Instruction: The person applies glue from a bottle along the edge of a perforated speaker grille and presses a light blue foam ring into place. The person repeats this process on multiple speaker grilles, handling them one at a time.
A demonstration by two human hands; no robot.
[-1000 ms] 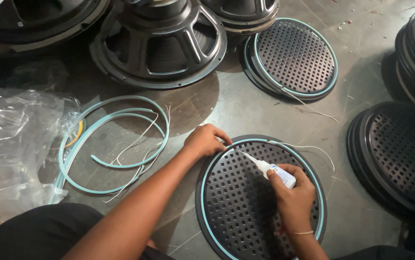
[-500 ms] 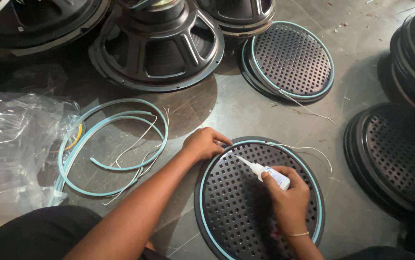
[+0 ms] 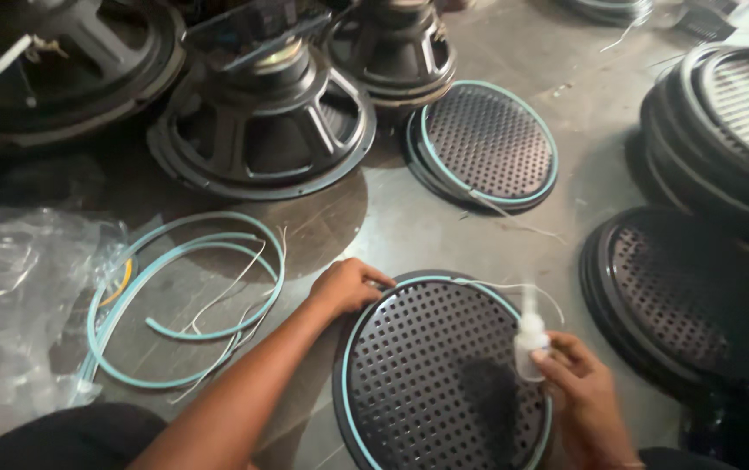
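A round black perforated speaker grille (image 3: pixel 431 383) with a pale teal rim strip lies on the floor in front of me. My left hand (image 3: pixel 348 285) presses on its upper left rim, fingers curled over the teal strip. My right hand (image 3: pixel 581 392) holds a small white glue bottle (image 3: pixel 530 338) upright over the grille's right side, nozzle pointing up. A thin white thread (image 3: pixel 514 285) trails from the rim near the bottle.
Loose teal rim strips (image 3: pixel 185 296) coil on the floor at left beside a clear plastic bag (image 3: pixel 18 305). Another trimmed grille (image 3: pixel 488 144) lies beyond. Dark speaker frames (image 3: pixel 261 122) stand at the back. Stacks of black grilles (image 3: pixel 688 296) fill the right.
My right hand has lifted the glue bottle off the rim near my left hand and drawn it back to the right, turning it upright. The left hand stays on the rim.
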